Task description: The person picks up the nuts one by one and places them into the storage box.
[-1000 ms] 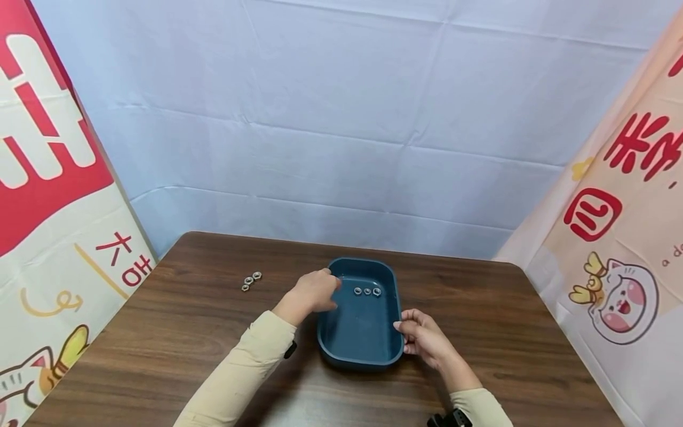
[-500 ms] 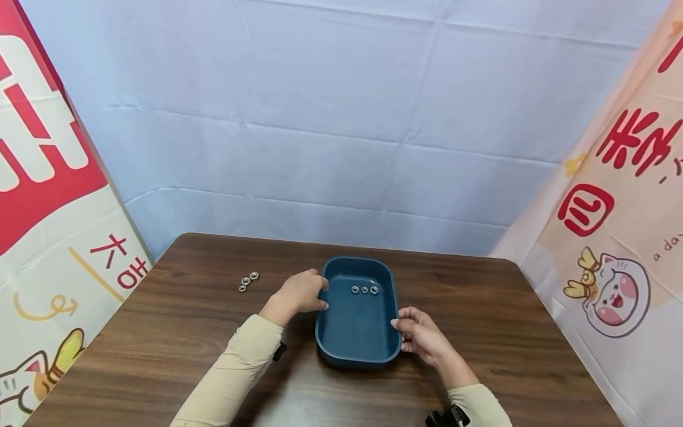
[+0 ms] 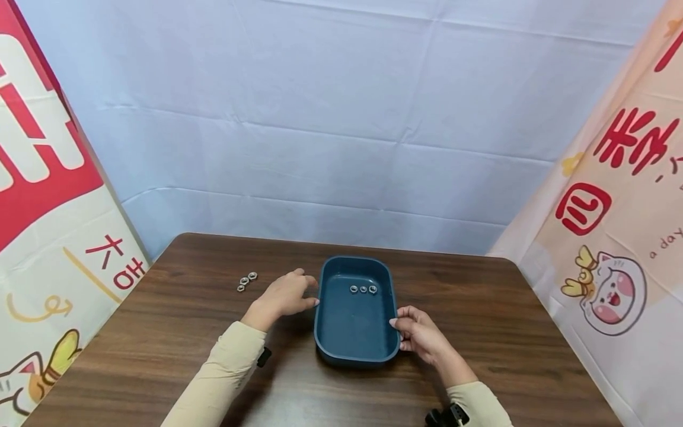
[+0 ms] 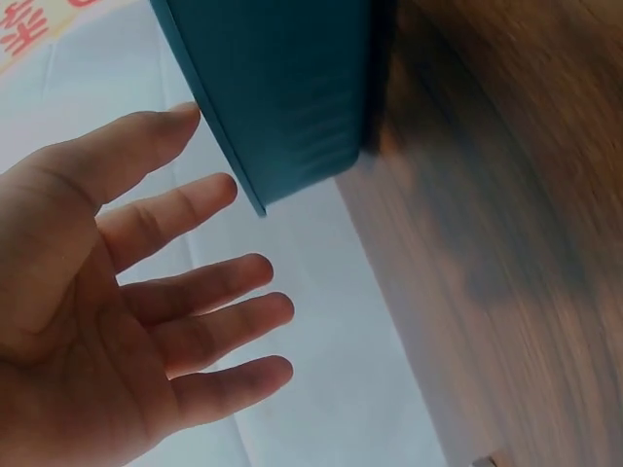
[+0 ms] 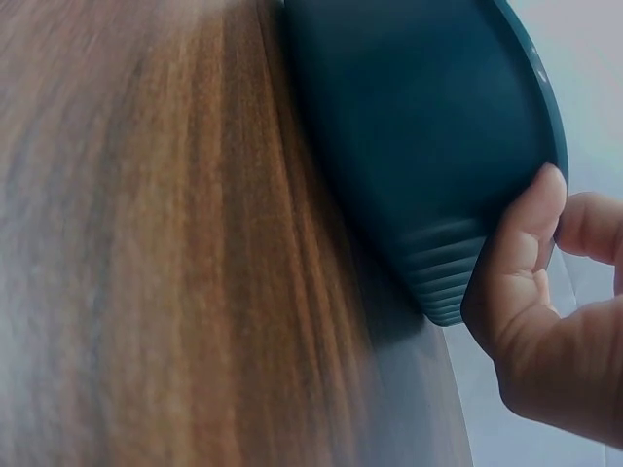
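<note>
A dark blue rectangular tray (image 3: 354,332) stands on the wooden table. Three metal nuts (image 3: 363,289) lie in a row on its floor, toward the far end. My right hand (image 3: 421,337) pinches the tray's right rim; in the right wrist view its thumb (image 5: 531,219) lies along the wall. Just left of the tray, my left hand (image 3: 285,295) holds nothing, its fingers spread. The left wrist view has its thumb tip (image 4: 180,119) close by the tray rim; whether they touch I cannot tell. Three more nuts (image 3: 244,281) lie on the table, left of that hand.
The brown table (image 3: 176,338) ends at a far edge with rounded corners. Behind it hangs a pale cloth (image 3: 331,130). Printed banners stand at the left (image 3: 48,249) and right (image 3: 613,237). A dark device (image 3: 449,415) sits at the right wrist.
My left hand has let go of the tray's left rim and drawn away to the left. The right hand keeps its hold, and the nuts stay where they were.
</note>
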